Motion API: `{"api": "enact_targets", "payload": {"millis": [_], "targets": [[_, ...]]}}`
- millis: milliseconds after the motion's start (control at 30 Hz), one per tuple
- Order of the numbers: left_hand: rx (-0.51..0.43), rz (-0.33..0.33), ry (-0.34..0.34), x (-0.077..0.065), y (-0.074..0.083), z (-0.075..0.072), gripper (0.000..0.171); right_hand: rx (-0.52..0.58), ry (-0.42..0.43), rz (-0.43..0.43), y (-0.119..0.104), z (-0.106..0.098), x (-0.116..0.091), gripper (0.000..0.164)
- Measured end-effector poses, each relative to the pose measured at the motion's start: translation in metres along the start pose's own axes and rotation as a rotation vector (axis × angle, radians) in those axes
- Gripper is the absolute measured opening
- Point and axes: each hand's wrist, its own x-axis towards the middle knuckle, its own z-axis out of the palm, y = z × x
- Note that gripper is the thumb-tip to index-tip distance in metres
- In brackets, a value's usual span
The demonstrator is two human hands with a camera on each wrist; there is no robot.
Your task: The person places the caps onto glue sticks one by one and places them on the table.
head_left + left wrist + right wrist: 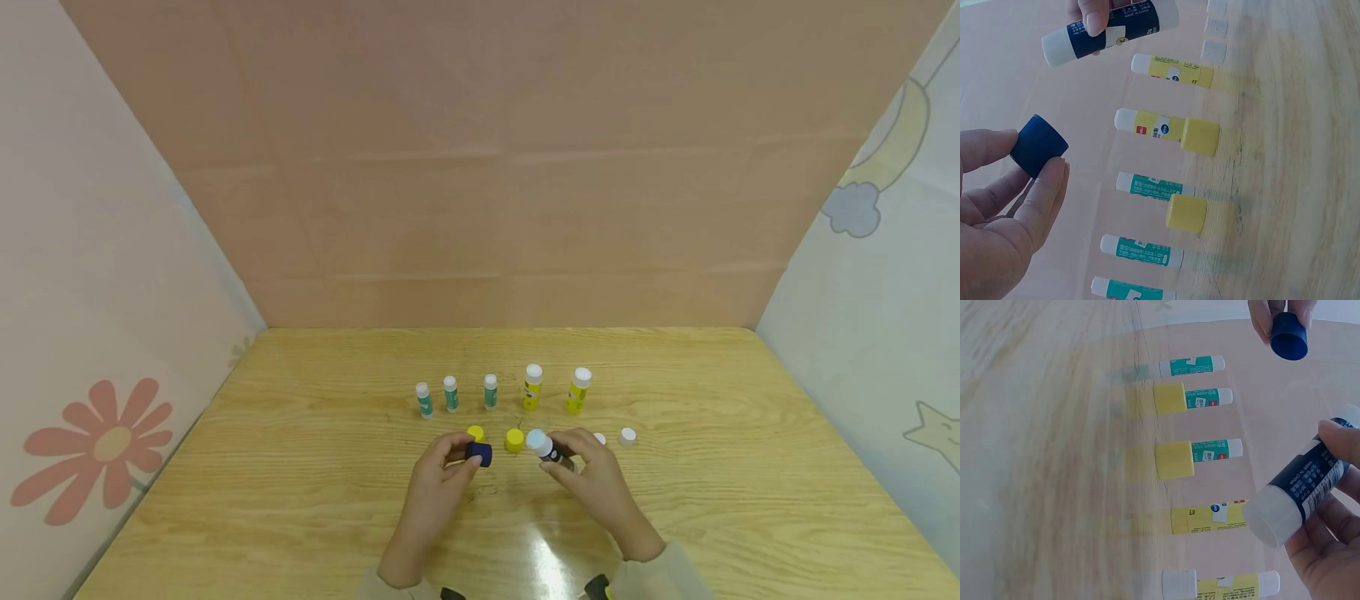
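My left hand [438, 483] pinches a dark blue cap [1039, 145] between thumb and fingers, above the table. In the right wrist view the hollow open end of this cap shows. My right hand [600, 479] grips a glue stick [1311, 478] with a navy label and white ends, held tilted. The cap and the glue stick are apart, with a gap between the hands. Two yellow caps [513, 440] stand on the table just beyond the hands, one partly behind the left hand's fingers.
Behind the hands, three green glue sticks [452, 394] and two yellow glue sticks [579, 390] stand upright in a row on the wooden table [300, 467]. White caps [628, 436] lie beyond the right hand. Patterned side panels [112, 333] border the table.
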Motion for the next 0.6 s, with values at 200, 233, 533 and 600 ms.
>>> {"api": "enact_targets", "payload": {"millis": [200, 233, 533, 600], "targets": [[-0.006, 0.011, -0.003, -0.0002, -0.0003, 0.0012, 0.03, 0.01, -0.004, 0.025, -0.0011, 0.0014, -0.0004, 0.031], [-0.006, 0.012, -0.003, -0.0003, -0.0005, 0.0014, 0.03, 0.013, -0.006, 0.035, -0.0013, 0.0015, -0.0006, 0.031], [-0.001, 0.013, -0.008, -0.001, 0.0005, 0.0018, 0.03, 0.022, -0.018, 0.066, -0.0047, 0.0025, -0.0011, 0.031], [0.001, 0.016, -0.006, -0.0009, 0.0021, 0.002, 0.03, 0.02, -0.018, 0.062, -0.0048, 0.0027, -0.0007, 0.031]]}}
